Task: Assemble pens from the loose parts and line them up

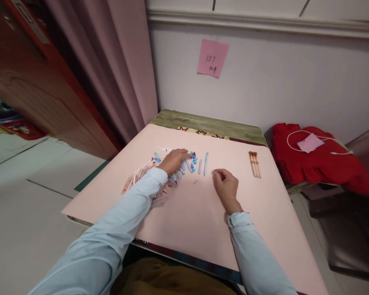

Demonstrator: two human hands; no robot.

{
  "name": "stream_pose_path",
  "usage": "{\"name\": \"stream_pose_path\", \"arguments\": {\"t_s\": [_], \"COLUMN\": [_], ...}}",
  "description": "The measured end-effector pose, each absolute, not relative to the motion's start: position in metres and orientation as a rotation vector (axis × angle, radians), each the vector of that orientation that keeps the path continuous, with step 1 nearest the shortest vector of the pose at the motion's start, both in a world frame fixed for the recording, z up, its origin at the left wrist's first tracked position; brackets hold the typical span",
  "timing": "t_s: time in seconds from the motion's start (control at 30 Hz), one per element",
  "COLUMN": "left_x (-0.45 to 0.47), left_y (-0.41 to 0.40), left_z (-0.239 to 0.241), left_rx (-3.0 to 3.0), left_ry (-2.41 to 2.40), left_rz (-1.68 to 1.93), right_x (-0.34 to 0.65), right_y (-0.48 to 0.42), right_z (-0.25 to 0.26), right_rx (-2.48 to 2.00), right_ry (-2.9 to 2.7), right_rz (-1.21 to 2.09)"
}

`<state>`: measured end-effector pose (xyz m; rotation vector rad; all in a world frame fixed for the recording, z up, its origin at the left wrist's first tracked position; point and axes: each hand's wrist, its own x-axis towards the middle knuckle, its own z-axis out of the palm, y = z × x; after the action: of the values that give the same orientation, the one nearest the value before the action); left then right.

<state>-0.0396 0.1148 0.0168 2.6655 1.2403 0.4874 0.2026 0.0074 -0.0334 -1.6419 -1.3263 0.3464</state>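
My left hand reaches over a pile of pen parts, its fingers stretched out toward a cluster of small blue and brown pieces. Partly under that hand lie several pale blue pen barrels. To the right of the cluster are a short lilac tube and a blue pen, side by side. My right hand rests near the table surface to the right of them, with thumb and forefinger pinched together. Whatever may be between those fingertips is too small to make out. A small greyish piece lies between the hands.
Clear plastic packaging with pinkish parts spreads left of the pile. Three pens with brown tops lie in a row at right on the pink-covered table. A red cloth is beyond the right edge; a wall stands behind.
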Motion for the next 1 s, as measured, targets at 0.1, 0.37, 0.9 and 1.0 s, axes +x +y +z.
{"name": "stream_pose_path", "arguments": {"t_s": [0.1, 0.37, 0.9, 1.0], "left_x": [-0.048, -0.081, -0.070, -0.075], "left_y": [0.113, 0.095, 0.091, 0.092], "left_z": [0.020, 0.023, 0.027, 0.025], "left_rx": [2.607, 2.597, 2.795, 2.775], "left_ry": [1.346, 1.346, 1.182, 1.167], "left_rz": [0.584, 0.452, 0.340, 0.386], "right_x": [0.203, 0.203, 0.203, 0.203], "right_y": [0.008, 0.008, 0.007, 0.007], "right_z": [-0.034, -0.032, -0.031, -0.032], "right_rx": [-1.639, -1.644, -1.644, -1.646], "right_ry": [-1.324, -1.322, -1.319, -1.313], "right_rz": [0.355, 0.356, 0.367, 0.372]}}
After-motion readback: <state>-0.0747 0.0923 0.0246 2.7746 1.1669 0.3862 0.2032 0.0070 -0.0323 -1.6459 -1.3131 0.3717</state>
